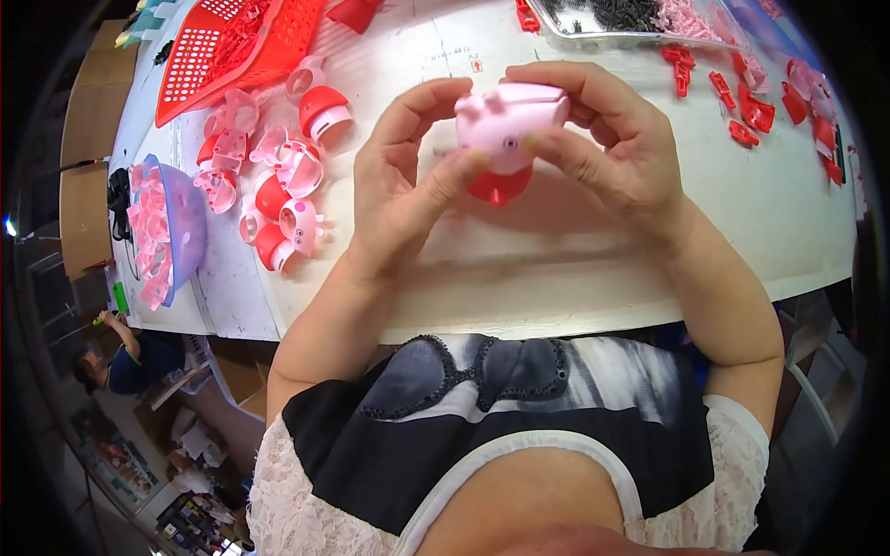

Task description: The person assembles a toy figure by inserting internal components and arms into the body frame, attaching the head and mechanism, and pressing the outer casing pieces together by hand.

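Note:
Between my two hands, above the white table, is a pink and red plastic toy figure [499, 125] with a dark eye on its pink part. My left hand [399, 167] grips its left side, the thumb pressed near the lower edge of the pink part. On the other side my right hand [612, 153] has its thumb beside the eye and its fingers round the upper right edge. The red part sticks out below, toward me. The palms hide some of the toy's sides.
Left of my hands lie several pink and red toy shells [278, 199]. A red perforated basket [199, 69] holds red parts, and a blue bowl [185, 232] holds pink ones. At the back right stands a clear tray [593, 39]; loose red pieces [756, 111] lie near it.

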The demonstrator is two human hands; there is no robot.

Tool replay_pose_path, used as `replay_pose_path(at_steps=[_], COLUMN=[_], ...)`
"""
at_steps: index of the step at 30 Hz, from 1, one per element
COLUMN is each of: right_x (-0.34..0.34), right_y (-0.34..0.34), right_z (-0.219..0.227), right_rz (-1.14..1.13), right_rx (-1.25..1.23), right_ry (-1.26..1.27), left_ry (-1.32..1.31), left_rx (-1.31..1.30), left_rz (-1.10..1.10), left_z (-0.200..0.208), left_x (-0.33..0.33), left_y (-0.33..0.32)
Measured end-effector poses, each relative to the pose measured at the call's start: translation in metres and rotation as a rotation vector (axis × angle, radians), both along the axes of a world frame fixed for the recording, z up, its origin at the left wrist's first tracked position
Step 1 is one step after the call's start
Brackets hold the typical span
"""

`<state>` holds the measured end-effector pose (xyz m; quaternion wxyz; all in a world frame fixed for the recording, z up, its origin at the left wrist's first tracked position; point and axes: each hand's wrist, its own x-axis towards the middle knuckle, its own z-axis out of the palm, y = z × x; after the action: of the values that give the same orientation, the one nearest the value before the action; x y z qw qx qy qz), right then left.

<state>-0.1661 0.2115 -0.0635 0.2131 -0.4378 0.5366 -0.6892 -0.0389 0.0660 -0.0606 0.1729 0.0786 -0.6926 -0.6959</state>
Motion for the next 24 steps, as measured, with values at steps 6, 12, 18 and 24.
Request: replay_pose_path(at_steps=[6, 12, 18, 24], right_x=[0.002, 0.002, 0.002, 0.005], right_y=[-0.001, 0.006, 0.006, -0.002], right_z=[0.001, 0.008, 0.012, 0.007], right_rz=[0.013, 0.083, 0.035, 0.079], right_rx=[-0.038, 0.042, 0.044, 0.051], right_ry=[0.118, 0.201, 0.352, 0.109], left_ry=[0.041, 0.051, 0.065, 0.082], left_rx=[0.077, 0.126, 0.093, 0.223], left_rz=[-0.031, -0.086, -0.084, -0.112], left_z=[0.011, 0.009, 0.013, 0.006], left_x=[0.004, 0.006, 0.007, 0.004], left_y=[0.006, 0.000, 0.000, -0.006])
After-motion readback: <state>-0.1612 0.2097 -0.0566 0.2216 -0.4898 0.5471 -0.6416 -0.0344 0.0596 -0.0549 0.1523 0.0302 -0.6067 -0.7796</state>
